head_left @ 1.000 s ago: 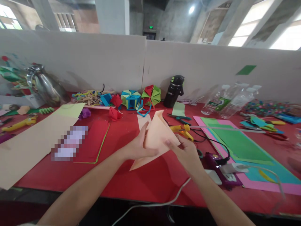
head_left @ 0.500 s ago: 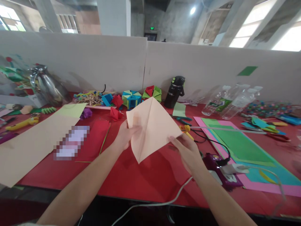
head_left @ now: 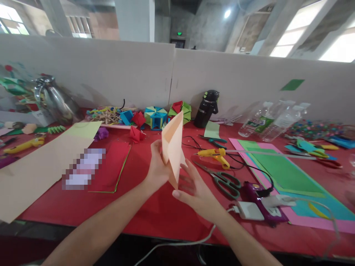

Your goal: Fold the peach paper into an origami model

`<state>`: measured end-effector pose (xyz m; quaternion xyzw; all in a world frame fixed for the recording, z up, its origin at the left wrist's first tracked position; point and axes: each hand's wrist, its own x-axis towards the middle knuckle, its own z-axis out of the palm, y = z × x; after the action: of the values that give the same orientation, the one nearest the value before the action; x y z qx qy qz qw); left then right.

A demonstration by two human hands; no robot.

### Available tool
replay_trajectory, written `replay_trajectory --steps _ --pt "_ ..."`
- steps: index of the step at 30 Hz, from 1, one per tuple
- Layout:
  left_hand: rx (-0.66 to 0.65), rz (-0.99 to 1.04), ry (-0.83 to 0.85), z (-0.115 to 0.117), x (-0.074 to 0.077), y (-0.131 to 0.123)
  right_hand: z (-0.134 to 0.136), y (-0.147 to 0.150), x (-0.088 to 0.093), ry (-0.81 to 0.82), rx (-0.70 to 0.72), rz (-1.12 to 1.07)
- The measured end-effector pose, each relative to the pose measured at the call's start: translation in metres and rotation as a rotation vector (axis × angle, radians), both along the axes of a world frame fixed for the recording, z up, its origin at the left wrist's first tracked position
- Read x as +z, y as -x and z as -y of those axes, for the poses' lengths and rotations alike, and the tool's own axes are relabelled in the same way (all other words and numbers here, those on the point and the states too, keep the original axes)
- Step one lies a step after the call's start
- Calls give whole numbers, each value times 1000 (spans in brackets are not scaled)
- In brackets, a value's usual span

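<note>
A peach-coloured sheet of paper (head_left: 175, 146) is held up above the red table, creased down the middle and partly folded, its halves apart at the top. My left hand (head_left: 158, 166) grips its left side, fingers partly hidden behind the paper. Close to the lower right edge is my right hand (head_left: 195, 188), fingers spread and curved, the thumb by the bottom corner; whether it touches the paper I cannot tell. Right of the hands lie a yellow glue gun (head_left: 215, 153) and dark-green-handled scissors (head_left: 227, 183).
A purple power strip (head_left: 256, 201) with a white charger (head_left: 251, 210) sits at right, by stacked coloured sheets (head_left: 288, 170). Red sheets (head_left: 111, 168) and a long cream sheet (head_left: 41, 170) lie left. Behind stand folded paper shapes (head_left: 155, 117), a black bottle (head_left: 205, 109) and plastic bottles (head_left: 284, 120).
The peach paper has turned from facing me flat to nearly edge-on, its halves folding together. My right hand has let go of the right corner and moved left and down.
</note>
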<state>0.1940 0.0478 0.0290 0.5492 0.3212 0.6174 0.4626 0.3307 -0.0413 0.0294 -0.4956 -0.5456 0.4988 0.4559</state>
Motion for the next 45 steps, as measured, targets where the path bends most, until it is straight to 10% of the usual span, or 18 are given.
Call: replay_trajectory --steps 10,21,27,32,45 --pt "-123 63 78 6 6 3 -19 -14 -3 -188 -304 245" --pt "-261 -141 495 -57 9 68 -27 -41 1 107 -276 -145" --pt "-676 -247 389 -61 8 81 -28 -44 3 81 -176 -113" --pt "-603 -256 339 -62 6 79 -33 -45 3 47 -138 12" --pt "-605 440 548 -65 9 65 -56 -33 -5 -164 -258 -238"
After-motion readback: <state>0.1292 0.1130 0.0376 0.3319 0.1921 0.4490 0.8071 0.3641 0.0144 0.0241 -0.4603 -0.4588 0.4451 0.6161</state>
